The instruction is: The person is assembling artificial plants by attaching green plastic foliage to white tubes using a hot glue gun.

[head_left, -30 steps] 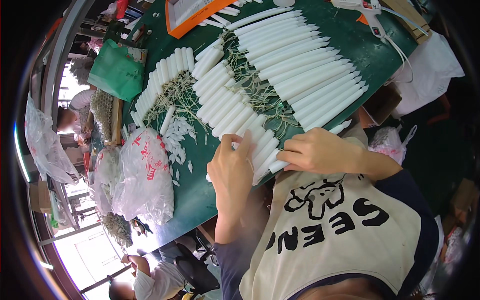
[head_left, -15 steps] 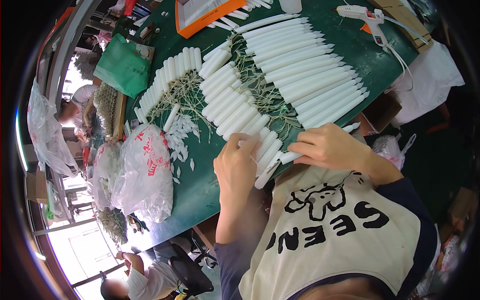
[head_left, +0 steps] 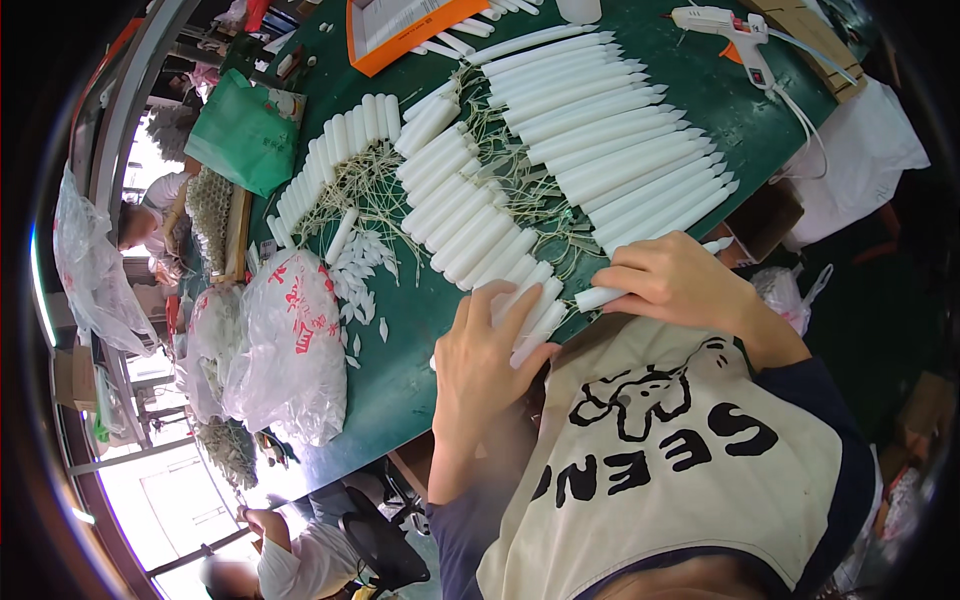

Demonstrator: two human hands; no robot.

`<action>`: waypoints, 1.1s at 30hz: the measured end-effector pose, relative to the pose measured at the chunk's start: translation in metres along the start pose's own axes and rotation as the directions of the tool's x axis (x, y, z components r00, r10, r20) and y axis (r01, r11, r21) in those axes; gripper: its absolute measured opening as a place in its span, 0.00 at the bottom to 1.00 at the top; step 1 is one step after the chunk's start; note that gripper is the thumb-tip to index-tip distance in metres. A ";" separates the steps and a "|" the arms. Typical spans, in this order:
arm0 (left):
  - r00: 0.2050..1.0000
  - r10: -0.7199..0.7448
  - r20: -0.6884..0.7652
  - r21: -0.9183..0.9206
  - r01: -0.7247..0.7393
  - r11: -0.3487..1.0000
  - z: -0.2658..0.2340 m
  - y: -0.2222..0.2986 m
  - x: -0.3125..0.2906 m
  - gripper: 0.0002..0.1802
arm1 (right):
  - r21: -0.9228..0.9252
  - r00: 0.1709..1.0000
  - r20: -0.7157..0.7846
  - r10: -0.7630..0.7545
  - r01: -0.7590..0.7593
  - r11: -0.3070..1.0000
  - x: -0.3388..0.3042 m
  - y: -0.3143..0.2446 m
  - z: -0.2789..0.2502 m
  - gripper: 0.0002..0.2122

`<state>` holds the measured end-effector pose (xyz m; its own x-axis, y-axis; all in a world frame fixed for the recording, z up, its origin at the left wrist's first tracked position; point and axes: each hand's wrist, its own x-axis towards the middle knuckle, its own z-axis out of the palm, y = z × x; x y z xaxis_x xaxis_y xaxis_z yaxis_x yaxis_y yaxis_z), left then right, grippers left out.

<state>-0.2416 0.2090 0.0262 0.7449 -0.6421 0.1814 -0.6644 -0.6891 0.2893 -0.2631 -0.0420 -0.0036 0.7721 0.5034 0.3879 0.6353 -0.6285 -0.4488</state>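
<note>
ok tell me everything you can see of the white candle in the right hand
The white candle is slim and smooth, and looks like wax or plastic. It slants through the grip of the right hand, which hides its middle. A blunt end shows on the left, a pointed tip on the right. It is by the green table's near edge, apart from the row of similar candles.

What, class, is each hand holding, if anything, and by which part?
The right hand holds a white candle-shaped stick around its middle, ends showing either side. The left hand touches short white tubes; whether it grips one cannot be told.
</note>
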 end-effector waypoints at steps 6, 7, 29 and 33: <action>0.999 0.024 0.021 0.053 -0.025 0.998 0.008 -0.002 0.005 0.32 | 0.010 0.999 -0.050 -0.022 0.023 1.000 -0.002 0.006 0.005 0.12; 0.998 0.055 -0.008 0.074 -0.054 0.996 0.010 -0.004 0.005 0.33 | 0.005 0.997 -0.070 -0.034 0.034 0.999 -0.002 0.006 0.005 0.12; 0.999 0.034 0.001 0.024 -0.034 0.999 -0.019 0.004 0.015 0.34 | -0.027 0.992 -0.118 -0.050 0.047 0.999 0.001 0.006 0.007 0.12; 0.987 0.134 -0.093 -0.142 -0.147 0.979 -0.028 -0.001 0.022 0.20 | 0.041 0.982 -0.184 -0.038 0.046 0.998 0.006 0.004 -0.007 0.15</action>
<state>-0.2227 0.2046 0.0559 0.6512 -0.6948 0.3051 -0.7511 -0.5328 0.3898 -0.2556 -0.0453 0.0025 0.7309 0.4095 0.5459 0.6705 -0.5798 -0.4628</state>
